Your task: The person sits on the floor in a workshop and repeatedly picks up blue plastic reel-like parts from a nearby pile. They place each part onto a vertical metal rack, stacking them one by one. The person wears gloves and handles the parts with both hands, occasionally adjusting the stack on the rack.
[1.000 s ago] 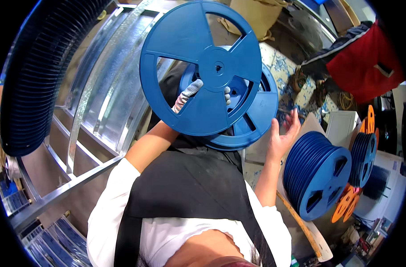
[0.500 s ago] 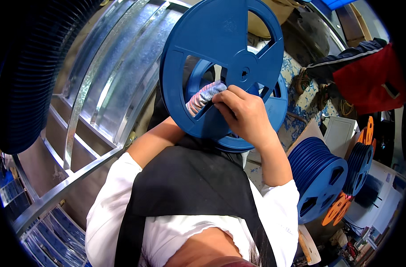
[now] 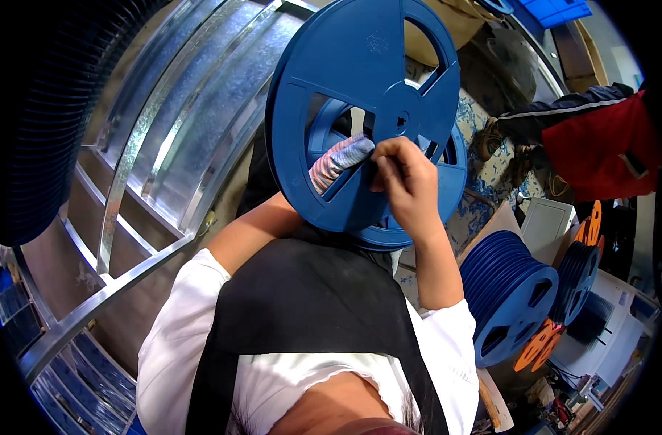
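A large blue reel (image 3: pixel 360 94) is held up in front of the person's chest, its flat face turned toward the camera and its hub axis pointing roughly at the viewer. The left hand (image 3: pixel 338 159), in a striped glove, reaches from behind with fingers poking through a spoke opening; its grip is mostly hidden. The right hand (image 3: pixel 407 181) is bare, fingertips pinched at the face beside the hub. A second blue reel (image 3: pixel 432 217) appears to sit just behind. Stacked blue reels (image 3: pixel 509 290) stand to the right.
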A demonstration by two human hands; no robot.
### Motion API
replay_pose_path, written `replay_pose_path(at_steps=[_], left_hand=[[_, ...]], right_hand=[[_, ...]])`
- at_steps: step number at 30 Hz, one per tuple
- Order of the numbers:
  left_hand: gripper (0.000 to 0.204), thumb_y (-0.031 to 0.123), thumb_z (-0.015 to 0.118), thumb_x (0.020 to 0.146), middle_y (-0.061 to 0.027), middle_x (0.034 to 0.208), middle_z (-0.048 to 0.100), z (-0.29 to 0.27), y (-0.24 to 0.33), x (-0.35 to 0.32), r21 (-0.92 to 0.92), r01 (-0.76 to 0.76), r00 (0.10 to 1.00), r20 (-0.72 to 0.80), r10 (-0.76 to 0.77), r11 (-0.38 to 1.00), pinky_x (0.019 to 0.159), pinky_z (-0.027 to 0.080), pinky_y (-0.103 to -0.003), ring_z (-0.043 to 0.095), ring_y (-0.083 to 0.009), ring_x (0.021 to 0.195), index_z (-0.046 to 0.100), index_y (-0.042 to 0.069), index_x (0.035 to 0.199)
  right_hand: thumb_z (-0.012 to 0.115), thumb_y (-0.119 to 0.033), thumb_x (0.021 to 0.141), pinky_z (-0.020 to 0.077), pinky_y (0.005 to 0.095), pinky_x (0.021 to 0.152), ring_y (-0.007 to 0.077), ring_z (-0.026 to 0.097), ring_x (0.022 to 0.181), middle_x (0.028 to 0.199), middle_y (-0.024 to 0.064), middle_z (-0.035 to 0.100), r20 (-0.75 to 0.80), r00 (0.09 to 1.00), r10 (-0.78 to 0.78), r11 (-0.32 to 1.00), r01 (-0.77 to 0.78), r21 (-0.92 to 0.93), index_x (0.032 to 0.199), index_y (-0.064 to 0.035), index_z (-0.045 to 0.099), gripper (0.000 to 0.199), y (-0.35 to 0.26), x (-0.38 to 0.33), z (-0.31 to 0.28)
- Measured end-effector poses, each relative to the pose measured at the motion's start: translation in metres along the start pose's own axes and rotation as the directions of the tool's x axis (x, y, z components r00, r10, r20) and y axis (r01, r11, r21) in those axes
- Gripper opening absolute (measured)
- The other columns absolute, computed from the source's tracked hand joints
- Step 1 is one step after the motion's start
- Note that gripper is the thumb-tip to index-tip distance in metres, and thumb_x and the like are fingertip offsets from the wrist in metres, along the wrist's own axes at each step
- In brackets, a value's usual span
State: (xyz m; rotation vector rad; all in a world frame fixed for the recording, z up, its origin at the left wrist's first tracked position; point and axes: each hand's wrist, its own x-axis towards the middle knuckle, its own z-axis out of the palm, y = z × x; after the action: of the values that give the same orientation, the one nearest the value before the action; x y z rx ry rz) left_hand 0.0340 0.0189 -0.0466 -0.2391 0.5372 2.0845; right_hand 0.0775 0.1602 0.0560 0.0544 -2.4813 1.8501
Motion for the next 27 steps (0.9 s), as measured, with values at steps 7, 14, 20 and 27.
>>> replay_pose_path(at_steps=[7, 14, 20, 27], left_hand=[[0.063, 0.034, 0.061, 0.086, -0.0175, 0.125, 0.051, 0.022, 0.007, -0.010, -0.070, 0.000, 0.991, 0.133, 0.009, 0.998, 0.102, 0.041, -0.041, 0.051, -0.0314, 0.118, 0.039, -0.003, 0.132], [0.070, 0.040, 0.065, 0.081, -0.0193, 0.123, 0.052, 0.011, 0.036, -0.013, -0.178, 0.049, 0.877, 0.478, 0.043, 0.983, 0.103, 0.041, -0.042, 0.049, -0.0345, 0.119, 0.040, -0.003, 0.129], [0.074, 0.053, 0.061, 0.081, -0.0132, 0.111, 0.053, 0.010, 0.038, -0.052, -0.228, -0.147, 0.892, 0.391, 0.229, 0.962, 0.105, 0.038, -0.043, 0.054, -0.0298, 0.107, 0.041, -0.002, 0.127], [0.077, 0.058, 0.063, 0.078, -0.0127, 0.110, 0.053, -0.010, 0.045, -0.101, -0.136, -0.276, 0.877, 0.370, 0.307, 0.951, 0.095, 0.046, -0.042, 0.053, -0.0300, 0.108, 0.044, 0.000, 0.124]], right_hand=[[0.050, -0.019, 0.096, 0.0392, 0.0202, 0.052, 0.0077, 0.051, 0.057, 0.066, 0.0025, 0.054, 0.094, 0.995, -0.011, 0.998, 0.017, -0.063, 0.079, -0.0012, 0.054, 0.025, -0.002, -0.011, -0.013], [0.058, -0.011, 0.089, 0.0449, 0.0243, 0.070, 0.0140, 0.057, 0.081, 0.093, 0.0075, 0.057, -0.672, 0.739, -0.044, 0.956, 0.226, 0.186, 0.103, -0.0062, 0.048, 0.018, 0.047, -0.016, -0.068], [0.069, -0.042, 0.076, 0.0295, 0.0444, 0.104, 0.0350, 0.036, 0.128, 0.138, 0.0184, 0.038, -0.549, 0.835, 0.026, 0.701, -0.407, -0.585, 0.132, -0.0081, 0.043, 0.070, 0.145, -0.037, -0.100], [0.071, -0.052, 0.069, 0.0317, 0.0527, 0.102, 0.0317, 0.037, 0.130, 0.145, 0.0142, 0.035, -0.395, 0.882, 0.258, 0.522, -0.471, -0.711, 0.143, -0.0172, 0.031, 0.091, 0.145, 0.031, -0.125]])
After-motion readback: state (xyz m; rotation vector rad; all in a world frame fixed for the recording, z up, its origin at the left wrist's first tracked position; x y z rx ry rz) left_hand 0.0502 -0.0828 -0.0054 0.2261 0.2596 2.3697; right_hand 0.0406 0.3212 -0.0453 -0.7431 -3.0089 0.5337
